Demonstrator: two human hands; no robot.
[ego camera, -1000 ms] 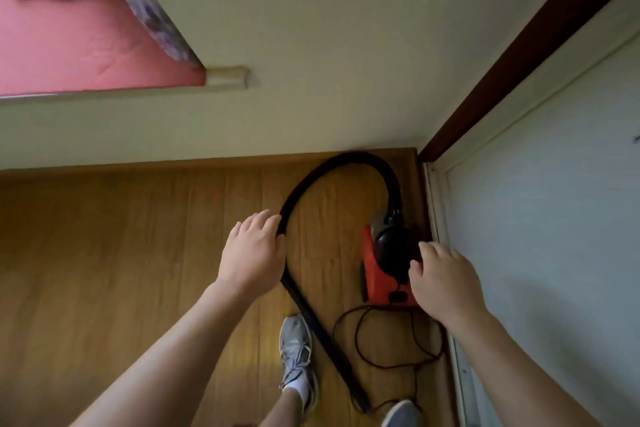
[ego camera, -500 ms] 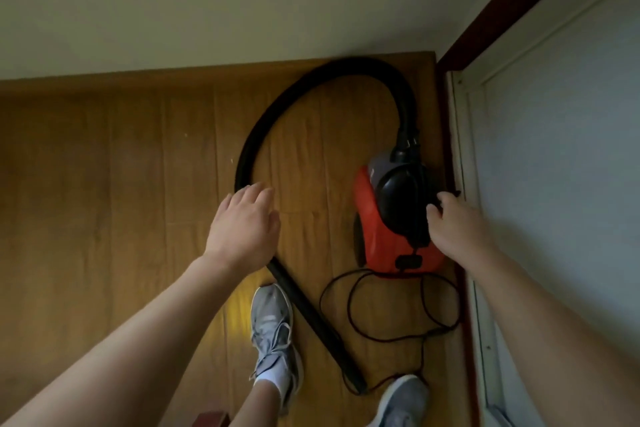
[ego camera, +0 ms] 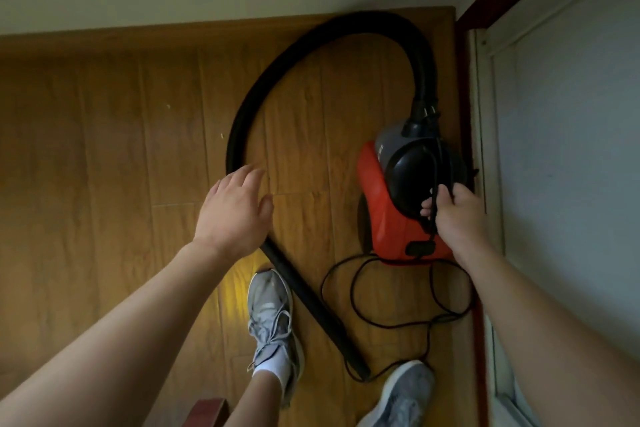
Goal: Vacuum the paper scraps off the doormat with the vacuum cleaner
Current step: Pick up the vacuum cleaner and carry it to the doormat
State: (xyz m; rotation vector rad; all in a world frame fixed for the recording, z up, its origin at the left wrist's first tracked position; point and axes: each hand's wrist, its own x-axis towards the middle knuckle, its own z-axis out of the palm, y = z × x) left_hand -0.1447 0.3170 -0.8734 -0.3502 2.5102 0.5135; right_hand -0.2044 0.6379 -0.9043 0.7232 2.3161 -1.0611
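Right hand [ego camera: 457, 215] gripping vacuum cleaner [ego camera: 388, 208], left hand [ego camera: 235, 211] open, perhaps touching hose [ego camera: 277, 73]

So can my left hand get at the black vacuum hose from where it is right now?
Probably yes. The left hand is open right over the hose, which runs beneath it across the wooden floor, with nothing between. The right hand grips the vacuum cleaner's handle, well aside.

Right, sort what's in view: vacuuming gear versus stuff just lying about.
For the job: vacuum cleaner, its hose, power cord, handle gripped by right hand, left hand open over hose.
Just there: worn grey shoes, reddish block at bottom edge, white door.
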